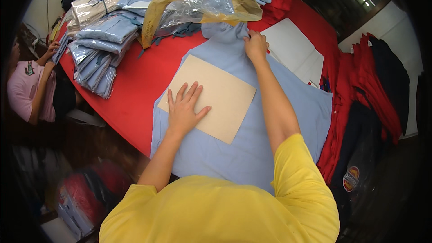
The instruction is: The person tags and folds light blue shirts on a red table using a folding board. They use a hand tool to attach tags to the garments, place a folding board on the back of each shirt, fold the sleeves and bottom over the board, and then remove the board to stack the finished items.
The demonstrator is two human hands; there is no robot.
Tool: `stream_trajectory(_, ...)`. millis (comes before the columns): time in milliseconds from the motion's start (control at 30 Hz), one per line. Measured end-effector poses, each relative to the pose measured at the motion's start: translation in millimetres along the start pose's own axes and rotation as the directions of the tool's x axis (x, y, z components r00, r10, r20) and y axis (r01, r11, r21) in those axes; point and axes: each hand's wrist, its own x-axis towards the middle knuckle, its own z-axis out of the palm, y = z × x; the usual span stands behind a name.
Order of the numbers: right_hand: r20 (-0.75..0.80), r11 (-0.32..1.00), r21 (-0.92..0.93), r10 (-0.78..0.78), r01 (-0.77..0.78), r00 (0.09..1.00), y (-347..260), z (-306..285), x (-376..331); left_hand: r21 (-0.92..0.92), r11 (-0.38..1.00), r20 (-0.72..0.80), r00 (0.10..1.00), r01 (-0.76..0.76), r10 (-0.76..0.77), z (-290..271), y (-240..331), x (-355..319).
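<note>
While left hand (183,111) touches board (224,95), right hand (256,46) outstretched — on blue garment (220,164).

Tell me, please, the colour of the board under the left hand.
The board is plain beige; it shows best in the head view.

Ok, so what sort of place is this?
Probably a garment-packing workroom, judging by the plastic-wrapped stack of folded light blue clothes on the red-topped table, and the flat beige rectangular board lying on a spread-out light blue fabric garment.
</note>
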Motion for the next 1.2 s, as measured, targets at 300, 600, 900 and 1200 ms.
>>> stream_trajectory(300,0.106,0.807,0.556,-0.305,0.198,0.946,-38.4,-34.8,-92.5,-0.466,0.885,-0.069,0.996,0.011,-0.048,11.4,-18.4,-7.3)
stream_trajectory(600,0.371,0.823,0.321,-0.565,0.469,0.737,-63.7,5.9,-180.2,-0.272,0.954,-0.351,0.936,-0.124,0.021,6.9,-11.5,0.0)
stream_trajectory(900,0.001,0.942,-0.332,-0.044,0.042,0.999,124.6,-87.8,-159.7,-0.045,0.998,-0.084,0.996,-0.031,0.027,16.0,-18.7,-4.9)
stream_trajectory(1200,-0.276,0.854,-0.511,-0.052,-0.100,0.960,157.1,-221.0,-275.1,-0.155,0.987,-0.124,0.992,-0.038,0.018,16.8,-34.4,-10.3)
